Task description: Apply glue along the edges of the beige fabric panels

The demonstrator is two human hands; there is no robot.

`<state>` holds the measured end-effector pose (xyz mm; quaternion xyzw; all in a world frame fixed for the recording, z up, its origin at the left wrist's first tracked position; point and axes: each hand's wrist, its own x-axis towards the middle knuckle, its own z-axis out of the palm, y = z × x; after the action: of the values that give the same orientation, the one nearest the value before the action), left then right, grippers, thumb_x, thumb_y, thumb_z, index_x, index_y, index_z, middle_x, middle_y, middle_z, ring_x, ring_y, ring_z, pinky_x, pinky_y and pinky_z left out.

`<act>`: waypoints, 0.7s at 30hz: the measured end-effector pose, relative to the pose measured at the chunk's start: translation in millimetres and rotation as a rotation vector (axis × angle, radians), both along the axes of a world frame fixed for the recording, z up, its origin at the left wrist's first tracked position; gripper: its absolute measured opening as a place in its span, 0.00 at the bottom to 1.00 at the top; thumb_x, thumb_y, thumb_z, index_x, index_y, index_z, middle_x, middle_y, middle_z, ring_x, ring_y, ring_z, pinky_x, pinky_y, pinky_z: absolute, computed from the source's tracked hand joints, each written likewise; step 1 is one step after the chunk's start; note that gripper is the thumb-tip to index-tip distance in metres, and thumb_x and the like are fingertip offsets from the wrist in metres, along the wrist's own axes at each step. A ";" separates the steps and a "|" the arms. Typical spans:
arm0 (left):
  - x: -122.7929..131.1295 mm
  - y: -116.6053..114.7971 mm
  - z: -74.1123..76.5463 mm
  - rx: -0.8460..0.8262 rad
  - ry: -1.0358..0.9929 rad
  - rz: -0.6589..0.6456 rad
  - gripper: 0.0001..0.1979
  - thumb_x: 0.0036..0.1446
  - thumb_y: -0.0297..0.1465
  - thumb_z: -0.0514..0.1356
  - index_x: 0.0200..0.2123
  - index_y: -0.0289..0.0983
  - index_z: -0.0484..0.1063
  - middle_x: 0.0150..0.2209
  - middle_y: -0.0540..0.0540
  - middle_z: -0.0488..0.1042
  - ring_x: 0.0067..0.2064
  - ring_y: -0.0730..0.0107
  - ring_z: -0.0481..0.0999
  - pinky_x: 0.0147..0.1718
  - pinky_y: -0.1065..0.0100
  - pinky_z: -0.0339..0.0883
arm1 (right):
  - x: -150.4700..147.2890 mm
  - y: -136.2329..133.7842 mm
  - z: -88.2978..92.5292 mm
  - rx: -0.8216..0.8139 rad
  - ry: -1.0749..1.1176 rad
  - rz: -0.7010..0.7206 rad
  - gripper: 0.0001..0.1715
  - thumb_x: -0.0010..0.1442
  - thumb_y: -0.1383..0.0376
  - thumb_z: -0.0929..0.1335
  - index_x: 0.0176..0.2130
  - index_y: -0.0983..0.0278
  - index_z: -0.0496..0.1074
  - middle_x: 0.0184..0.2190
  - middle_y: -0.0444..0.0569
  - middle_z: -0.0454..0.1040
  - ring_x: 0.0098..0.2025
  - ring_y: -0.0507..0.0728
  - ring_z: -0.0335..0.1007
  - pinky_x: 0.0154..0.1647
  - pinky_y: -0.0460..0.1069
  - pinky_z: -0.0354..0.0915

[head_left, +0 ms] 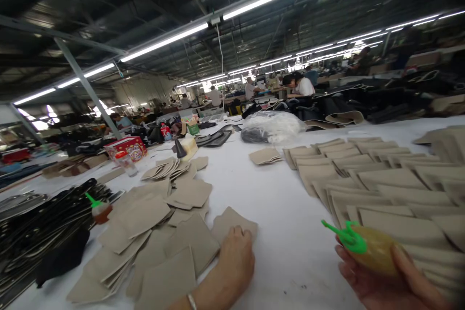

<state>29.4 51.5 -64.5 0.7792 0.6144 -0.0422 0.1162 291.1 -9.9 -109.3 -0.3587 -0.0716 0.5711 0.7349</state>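
Observation:
My right hand [366, 281] is wrapped around a squeeze glue bottle [378, 249] with a green nozzle cap and yellowish contents. The nozzle points left, over the white table [283, 232]. My left hand [234, 261] has its fingers curled down on a beige flat piece [230, 220]; the fingertips are partly hidden. Left of that hand lies a loose heap of similar beige pieces [156, 218]. Under and behind the bottle, overlapping rows of beige pieces [370, 174] cover the right side of the table.
A second green-tipped bottle [100, 210] stands beside dark strapped material [39, 227] at left. Farther back are a clear red-lidded container [126, 162], a red box [127, 147], a plastic-wrapped bundle [272, 127] and a small beige stack [265, 156]. People work in the background.

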 end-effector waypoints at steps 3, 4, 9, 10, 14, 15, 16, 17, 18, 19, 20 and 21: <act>2.3 -33.6 -4.3 -0.018 -0.110 -0.062 0.17 0.54 0.24 0.52 0.47 0.34 0.70 0.49 0.39 0.67 0.52 0.57 0.65 0.53 0.61 0.60 | -13.6 -1.3 28.4 -0.059 0.080 -0.022 0.20 0.49 0.57 0.74 0.43 0.56 0.77 0.46 0.51 0.75 0.35 0.65 0.75 0.29 0.58 0.76; 1.4 -40.9 -4.8 -0.019 -0.123 -0.056 0.18 0.54 0.24 0.52 0.48 0.34 0.69 0.51 0.38 0.66 0.53 0.57 0.64 0.54 0.61 0.59 | -17.1 -1.4 33.7 -0.058 0.080 -0.022 0.19 0.48 0.58 0.74 0.42 0.57 0.77 0.45 0.51 0.75 0.34 0.64 0.75 0.28 0.57 0.76; -7.3 -49.5 -0.2 -0.042 -0.070 -0.007 0.20 0.53 0.21 0.50 0.49 0.33 0.69 0.52 0.37 0.64 0.54 0.57 0.62 0.54 0.61 0.58 | -27.1 -3.6 36.2 -0.022 -0.011 0.014 0.24 0.43 0.61 0.78 0.42 0.60 0.77 0.48 0.53 0.74 0.45 0.67 0.72 0.36 0.59 0.75; -9.0 -48.1 1.6 -0.047 -0.063 -0.010 0.19 0.53 0.21 0.50 0.48 0.32 0.69 0.51 0.37 0.64 0.54 0.57 0.62 0.54 0.61 0.58 | -28.1 -3.9 34.7 -0.019 -0.030 0.020 0.25 0.42 0.60 0.79 0.42 0.60 0.77 0.48 0.53 0.74 0.48 0.68 0.71 0.38 0.59 0.75; -10.4 -41.7 8.9 -0.080 -0.007 -0.019 0.17 0.53 0.23 0.53 0.47 0.31 0.69 0.50 0.35 0.65 0.53 0.55 0.63 0.53 0.60 0.60 | -30.5 -3.9 29.6 -0.018 -0.071 0.044 0.24 0.41 0.58 0.79 0.40 0.60 0.78 0.48 0.52 0.75 0.53 0.70 0.66 0.38 0.57 0.75; -9.1 -40.4 10.1 -0.085 0.007 -0.029 0.17 0.53 0.24 0.54 0.47 0.31 0.69 0.50 0.34 0.66 0.52 0.54 0.64 0.52 0.60 0.61 | -30.7 -3.6 28.5 -0.013 -0.076 0.054 0.23 0.43 0.58 0.79 0.40 0.60 0.78 0.47 0.52 0.75 0.54 0.70 0.66 0.38 0.57 0.75; -7.4 -39.2 10.6 -0.088 0.021 -0.046 0.17 0.53 0.25 0.55 0.47 0.31 0.70 0.49 0.34 0.66 0.51 0.53 0.65 0.51 0.60 0.61 | -30.6 -3.4 27.4 -0.004 -0.078 0.066 0.21 0.44 0.58 0.78 0.40 0.60 0.78 0.47 0.51 0.75 0.54 0.70 0.66 0.39 0.57 0.75; -5.3 -37.8 10.5 -0.087 0.037 -0.068 0.16 0.53 0.26 0.55 0.46 0.31 0.70 0.48 0.34 0.67 0.50 0.53 0.65 0.50 0.60 0.62 | -30.3 -3.2 26.4 0.001 -0.077 0.075 0.20 0.45 0.58 0.78 0.40 0.59 0.79 0.47 0.51 0.75 0.54 0.70 0.66 0.39 0.57 0.75; -3.2 -36.3 9.8 -0.081 0.051 -0.096 0.16 0.53 0.26 0.55 0.46 0.30 0.70 0.47 0.34 0.68 0.50 0.53 0.66 0.50 0.60 0.62 | -29.9 -3.1 25.5 0.007 -0.071 0.080 0.18 0.47 0.59 0.78 0.39 0.59 0.79 0.47 0.50 0.75 0.53 0.69 0.67 0.39 0.57 0.75; -1.4 -34.2 8.6 -0.071 0.061 -0.122 0.16 0.53 0.25 0.54 0.46 0.29 0.70 0.46 0.34 0.69 0.49 0.53 0.67 0.49 0.60 0.62 | -29.3 -3.0 24.7 0.012 -0.061 0.084 0.18 0.47 0.59 0.77 0.39 0.59 0.79 0.46 0.50 0.76 0.53 0.69 0.67 0.40 0.57 0.75; -0.1 -31.4 7.2 -0.060 0.068 -0.142 0.17 0.53 0.23 0.53 0.46 0.28 0.70 0.45 0.33 0.69 0.49 0.53 0.67 0.48 0.60 0.63 | -28.7 -2.9 24.2 0.016 -0.050 0.084 0.17 0.48 0.59 0.77 0.39 0.59 0.79 0.46 0.50 0.76 0.52 0.69 0.68 0.40 0.57 0.75; 0.3 -27.9 6.1 -0.046 0.072 -0.157 0.17 0.53 0.21 0.51 0.46 0.27 0.70 0.45 0.33 0.70 0.48 0.53 0.68 0.47 0.60 0.63 | -28.1 -3.0 24.0 0.020 -0.041 0.085 0.18 0.47 0.59 0.78 0.39 0.60 0.78 0.46 0.50 0.76 0.52 0.69 0.68 0.40 0.57 0.75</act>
<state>29.7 23.6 -58.4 0.8202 0.5539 -0.0933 0.1080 263.0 -12.9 -85.3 -0.3594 -0.1077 0.5937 0.7119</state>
